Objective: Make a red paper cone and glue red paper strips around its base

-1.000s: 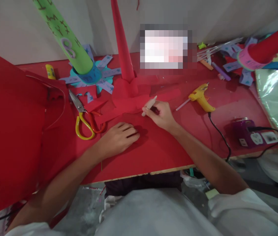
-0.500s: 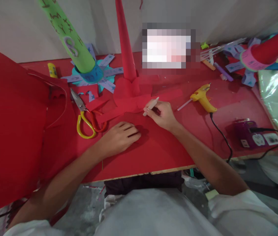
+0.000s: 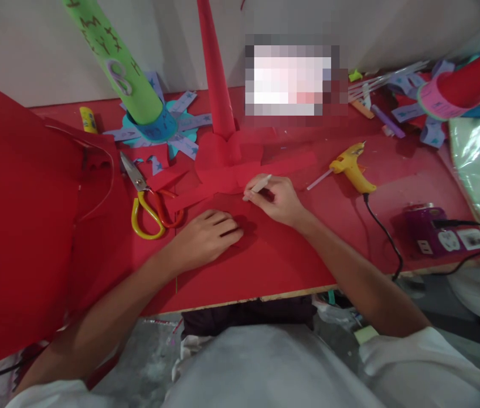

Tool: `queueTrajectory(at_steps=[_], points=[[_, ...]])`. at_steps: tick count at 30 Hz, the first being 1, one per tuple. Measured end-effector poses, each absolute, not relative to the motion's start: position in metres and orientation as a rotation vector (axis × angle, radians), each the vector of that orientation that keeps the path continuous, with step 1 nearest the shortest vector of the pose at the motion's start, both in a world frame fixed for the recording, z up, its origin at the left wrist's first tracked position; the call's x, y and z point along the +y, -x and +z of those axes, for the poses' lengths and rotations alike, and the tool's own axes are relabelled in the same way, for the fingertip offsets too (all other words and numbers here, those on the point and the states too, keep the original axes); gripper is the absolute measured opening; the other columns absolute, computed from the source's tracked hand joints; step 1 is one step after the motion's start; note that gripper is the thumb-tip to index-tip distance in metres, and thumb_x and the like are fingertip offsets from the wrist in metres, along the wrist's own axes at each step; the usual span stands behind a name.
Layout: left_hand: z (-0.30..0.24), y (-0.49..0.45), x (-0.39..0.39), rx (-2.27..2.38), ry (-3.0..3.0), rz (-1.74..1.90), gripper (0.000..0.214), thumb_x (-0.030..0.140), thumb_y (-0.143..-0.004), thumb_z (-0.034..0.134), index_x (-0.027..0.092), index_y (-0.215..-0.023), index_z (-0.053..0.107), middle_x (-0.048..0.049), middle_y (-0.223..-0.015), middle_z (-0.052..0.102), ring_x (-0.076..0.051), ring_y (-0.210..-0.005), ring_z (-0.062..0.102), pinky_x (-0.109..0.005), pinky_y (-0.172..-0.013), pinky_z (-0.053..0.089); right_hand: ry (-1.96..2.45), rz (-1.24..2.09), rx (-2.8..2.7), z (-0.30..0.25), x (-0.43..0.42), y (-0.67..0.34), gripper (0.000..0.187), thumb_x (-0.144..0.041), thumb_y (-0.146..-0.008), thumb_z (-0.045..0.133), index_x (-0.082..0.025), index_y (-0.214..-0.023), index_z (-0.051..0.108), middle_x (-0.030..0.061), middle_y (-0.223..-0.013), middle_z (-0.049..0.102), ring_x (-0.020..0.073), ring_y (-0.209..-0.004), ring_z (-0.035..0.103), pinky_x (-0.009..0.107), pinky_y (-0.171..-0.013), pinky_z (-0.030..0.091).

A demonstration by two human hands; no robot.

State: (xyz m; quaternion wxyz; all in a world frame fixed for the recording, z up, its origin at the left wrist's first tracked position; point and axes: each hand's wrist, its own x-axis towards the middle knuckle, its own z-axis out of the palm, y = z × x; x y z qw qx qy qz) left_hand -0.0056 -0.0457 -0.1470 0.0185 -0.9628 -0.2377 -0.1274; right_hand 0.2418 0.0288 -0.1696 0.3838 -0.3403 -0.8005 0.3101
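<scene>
In my right hand (image 3: 281, 199) is a thin white pen (image 3: 262, 183), its fingers pinched around it and its lower tip by the red paper sheet (image 3: 274, 255). Palm down on that sheet, my left hand (image 3: 212, 235) rests with fingers slightly bent and holding nothing. Just beyond both hands a tall red paper cone (image 3: 218, 73) stands on a red paper base with strips (image 3: 286, 164) spreading from it. Left of my left hand lie scissors (image 3: 148, 207) with yellow and red handles, blades pointing away.
A yellow glue gun (image 3: 352, 167) lies to the right, its cord running near a purple power block (image 3: 430, 229). At the back left stands a green paper tube (image 3: 116, 73) on a blue base. A large red board (image 3: 18, 226) rises at the left.
My right hand has shifted slightly left and toward me, and the pen lies at a lower slant. My left hand stays in place.
</scene>
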Motion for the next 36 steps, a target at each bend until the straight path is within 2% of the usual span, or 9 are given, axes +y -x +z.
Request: queueTrajectory(at_steps=[5,9,12,15,18,22,28,32,36], points=[[-0.146,0.005,-0.045,-0.746,3.007,-0.445,0.020,0.024,-0.109,0.057,0.017,-0.119,0.072,-0.0074,-0.108,0.078,-0.024,-0.107,0.071,-0.038,-0.093,0.057,0.814,0.728,-2.166,-0.174,0.029,-0.237,0.033,-0.044,-0.110,0.056,-0.022,-0.088,0.068,0.0053,-0.089,0.076,0.0204,-0.085,0.070,0.034,-0.085,0.053],[-0.144,0.011,-0.041,-0.675,3.048,-0.548,0.034,0.044,-0.107,0.063,0.017,-0.128,0.070,-0.0095,-0.112,0.078,-0.024,-0.111,0.074,-0.036,-0.098,0.060,0.886,0.744,-2.072,-0.173,0.029,-0.240,0.033,-0.046,-0.109,0.056,-0.021,-0.094,0.071,0.0044,-0.092,0.078,0.0177,-0.081,0.070,0.031,-0.080,0.053],[-0.140,0.015,-0.043,-0.660,3.026,-0.567,0.029,0.029,-0.109,0.059,0.020,-0.136,0.066,-0.0077,-0.117,0.080,-0.021,-0.112,0.076,-0.032,-0.099,0.061,1.005,0.661,-1.935,-0.171,0.027,-0.243,0.034,-0.047,-0.110,0.054,-0.021,-0.098,0.073,0.0045,-0.093,0.079,0.0162,-0.075,0.069,0.030,-0.072,0.051],[-0.137,0.017,-0.046,-0.680,3.002,-0.515,0.039,0.011,-0.107,0.052,0.020,-0.144,0.062,-0.0081,-0.122,0.080,-0.020,-0.112,0.077,-0.030,-0.097,0.062,1.050,0.510,-1.981,-0.169,0.023,-0.245,0.029,-0.040,-0.111,0.052,-0.023,-0.108,0.075,0.0066,-0.104,0.081,0.0198,-0.090,0.073,0.031,-0.081,0.053],[-0.142,0.014,-0.048,-0.694,2.979,-0.542,0.039,0.008,-0.107,0.050,0.019,-0.141,0.064,-0.0087,-0.121,0.081,-0.020,-0.110,0.077,-0.031,-0.095,0.062,1.097,0.373,-2.206,-0.166,0.019,-0.247,0.030,-0.026,-0.110,0.049,-0.023,-0.124,0.075,0.0079,-0.107,0.080,0.0225,-0.098,0.071,0.032,-0.085,0.052],[-0.151,0.010,-0.046,-0.863,2.939,-0.928,0.020,0.016,-0.108,0.055,0.020,-0.116,0.073,-0.0047,-0.101,0.083,-0.018,-0.095,0.079,-0.029,-0.089,0.062,1.159,0.274,-2.463,-0.160,0.016,-0.250,0.043,-0.010,-0.105,0.046,-0.021,-0.137,0.073,0.0095,-0.105,0.078,0.0244,-0.098,0.065,0.032,-0.079,0.049],[-0.144,0.008,-0.045,-1.757,2.698,-1.586,0.018,0.032,-0.106,0.065,0.019,-0.103,0.077,-0.0039,-0.092,0.082,-0.015,-0.079,0.078,-0.024,-0.074,0.061,1.194,0.256,-2.530,-0.156,0.018,-0.254,0.051,-0.007,-0.104,0.043,-0.023,-0.143,0.072,0.0112,-0.104,0.075,0.0257,-0.099,0.065,0.033,-0.078,0.048],[-0.140,0.007,-0.041,-2.026,2.528,-2.048,0.026,0.044,-0.103,0.070,0.019,-0.097,0.073,0.0016,-0.067,0.072,-0.012,-0.054,0.068,-0.022,-0.054,0.054,1.116,0.513,-2.304,-0.150,0.011,-0.249,0.042,-0.023,-0.112,0.042,-0.021,-0.141,0.071,0.0111,-0.110,0.078,0.0253,-0.103,0.070,0.036,-0.087,0.053],[-0.141,0.005,-0.037,-2.131,2.428,-2.309,0.028,0.046,-0.099,0.076,0.019,-0.094,0.070,0.0019,-0.065,0.072,-0.013,-0.054,0.070,-0.021,-0.053,0.057,0.978,0.891,-2.164,-0.145,0.002,-0.240,0.038,-0.045,-0.109,0.057,-0.021,-0.133,0.073,0.0098,-0.112,0.081,0.0222,-0.094,0.075,0.033,-0.082,0.057]])
